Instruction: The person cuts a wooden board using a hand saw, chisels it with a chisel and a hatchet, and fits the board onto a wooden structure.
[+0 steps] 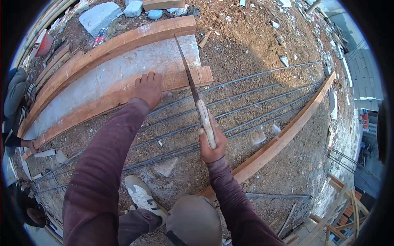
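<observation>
My right hand [213, 143] is wrapped round the pale worn handle of a handsaw [191, 76]. The narrow dark blade slants up and away, crossing the near wooden beam [180, 81] close to its right end. Its tip appears at the lower edge of the far wooden beam [135, 35]. My left hand [148, 88] grips the near beam to the left of the blade, fingers over the top and thumb on the near side. A pale, whitish board [111, 67] lies between the two beams.
Several steel bars [230, 96] lie over the soil beside my feet. A long loose plank [283, 139] runs along the right. White stone blocks [100, 18] sit at the back. Another person's hand [29, 144] touches the near beam's left end.
</observation>
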{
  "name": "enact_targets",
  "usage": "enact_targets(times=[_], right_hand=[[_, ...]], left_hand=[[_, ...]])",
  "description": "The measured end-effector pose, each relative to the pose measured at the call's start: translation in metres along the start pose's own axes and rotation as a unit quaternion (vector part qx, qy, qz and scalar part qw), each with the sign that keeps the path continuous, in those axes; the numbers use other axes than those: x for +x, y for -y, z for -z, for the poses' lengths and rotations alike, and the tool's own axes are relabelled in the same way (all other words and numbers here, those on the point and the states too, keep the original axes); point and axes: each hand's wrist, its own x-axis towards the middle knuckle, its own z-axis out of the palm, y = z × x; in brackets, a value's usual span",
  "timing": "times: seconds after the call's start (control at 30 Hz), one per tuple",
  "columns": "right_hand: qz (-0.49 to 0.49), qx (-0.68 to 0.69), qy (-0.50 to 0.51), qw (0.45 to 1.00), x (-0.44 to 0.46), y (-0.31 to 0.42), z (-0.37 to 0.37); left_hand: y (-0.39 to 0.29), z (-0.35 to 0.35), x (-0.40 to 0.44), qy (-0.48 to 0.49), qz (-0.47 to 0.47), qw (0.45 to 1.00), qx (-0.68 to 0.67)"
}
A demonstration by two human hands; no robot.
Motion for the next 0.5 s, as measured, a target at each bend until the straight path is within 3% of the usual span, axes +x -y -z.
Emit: enact_targets(times=[0.03,0.07,0.17,0.27,0.37,0.4,0.5], right_hand=[[-0.046,0.022,0.009,0.999,0.0,0.003,0.004],[0.008,-0.045,0.0,0.999,-0.034,-0.004,0.012],[0.035,-0.051,-0.063,0.996,-0.106,-0.026,0.024],[-0.014,-0.021,-0.016,1.0,-0.029,-0.009,0.011],[0.002,-0.002,0.0,1.0,-0.004,0.001,-0.003],[0.038,-0.023,-0.039,0.998,-0.045,-0.005,0.01],[0.027,-0.061,-0.076,0.995,-0.089,0.013,0.012]], left_hand=[[-0.001,0.002,0.002,0.012,-0.001,1.0,-0.002],[-0.003,0.004,0.002,0.025,-0.006,1.0,-0.005],[-0.005,0.004,0.002,0.016,0.008,1.0,-0.001],[-0.007,0.0,0.002,0.009,0.015,1.0,0.002],[-0.002,0.003,0.004,0.035,-0.001,0.999,-0.004],[-0.004,0.004,0.0,0.036,-0.007,0.999,-0.004],[-0.001,0.006,0.004,0.016,0.013,1.0,0.002]])
